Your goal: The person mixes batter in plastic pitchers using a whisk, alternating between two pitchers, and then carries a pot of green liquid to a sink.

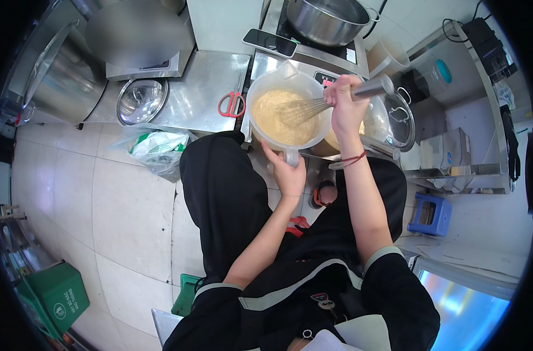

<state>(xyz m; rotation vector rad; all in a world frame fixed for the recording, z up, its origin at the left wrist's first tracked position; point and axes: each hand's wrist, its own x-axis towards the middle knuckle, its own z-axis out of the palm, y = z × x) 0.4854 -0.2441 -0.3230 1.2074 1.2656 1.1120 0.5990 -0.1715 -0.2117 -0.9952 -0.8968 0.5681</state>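
Note:
A translucent plastic jug with a pouring spout holds a thick, pale tan mixture. My left hand is closed around the jug's handle, on the side nearest me. In my right hand is a metal balloon whisk, gripped low on its thick handle, near the wires. The whisk slants, and its wire end sits in the mixture. Partly hidden behind my right forearm is a second container with similar tan contents. A metal handle lies across it.
Red-handled scissors lie left of the jug on a steel worktop. Behind the jug are a digital scale, a phone and a steel pot. A plastic bag rests beside my left knee. A blue stool stands right.

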